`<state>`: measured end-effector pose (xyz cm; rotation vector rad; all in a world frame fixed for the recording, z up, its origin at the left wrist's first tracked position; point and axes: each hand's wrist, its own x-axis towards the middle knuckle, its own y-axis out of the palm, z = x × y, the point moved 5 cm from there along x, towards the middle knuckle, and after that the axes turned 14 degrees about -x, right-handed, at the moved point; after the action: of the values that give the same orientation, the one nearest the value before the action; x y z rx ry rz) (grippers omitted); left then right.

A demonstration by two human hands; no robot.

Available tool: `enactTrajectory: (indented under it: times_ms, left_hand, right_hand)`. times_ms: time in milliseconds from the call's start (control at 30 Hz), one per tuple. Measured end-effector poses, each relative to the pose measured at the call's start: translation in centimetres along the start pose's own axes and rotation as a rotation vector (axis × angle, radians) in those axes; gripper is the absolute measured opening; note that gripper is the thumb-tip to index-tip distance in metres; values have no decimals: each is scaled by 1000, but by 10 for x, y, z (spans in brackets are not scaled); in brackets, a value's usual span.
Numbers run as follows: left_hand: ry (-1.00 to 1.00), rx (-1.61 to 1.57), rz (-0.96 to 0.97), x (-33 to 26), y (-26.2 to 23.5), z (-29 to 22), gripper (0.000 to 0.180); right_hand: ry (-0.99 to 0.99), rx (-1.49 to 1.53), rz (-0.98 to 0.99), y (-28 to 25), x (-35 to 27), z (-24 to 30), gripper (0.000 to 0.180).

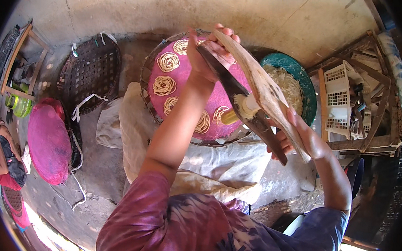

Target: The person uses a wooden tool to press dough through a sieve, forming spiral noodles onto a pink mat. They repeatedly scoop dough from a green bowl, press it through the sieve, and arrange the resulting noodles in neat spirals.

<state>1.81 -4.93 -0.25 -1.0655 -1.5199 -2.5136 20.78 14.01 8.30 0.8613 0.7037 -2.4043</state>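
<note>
1. Wooden lever press, tilted above a pink-covered round tray of noodle coils.
2. Left hand, partly curled, holds its far end.
3. Right hand, fingers bent, clasps its near end.

Dark woven basket over there, far left, by the wall. Green plastic container beside wooden frame, left. White lattice crate at wooden rack, right.

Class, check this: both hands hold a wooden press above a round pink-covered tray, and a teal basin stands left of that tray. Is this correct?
No: the teal basin stands to the right of the round pink-covered tray, as the head view shows. The left hand and right hand hold the wooden press above that tray.
</note>
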Motion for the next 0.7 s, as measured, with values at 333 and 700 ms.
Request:
enactTrajectory:
  times_ms: [333,700]
  left_hand:
    - [15,91,2,19,11,-5,57]
    - [29,-135,-41,0,-28,22,55]
  right_hand:
    - [-18,11,-88,-6,7,-1,75]
    - [-156,316,50,-1,12,-42,90]
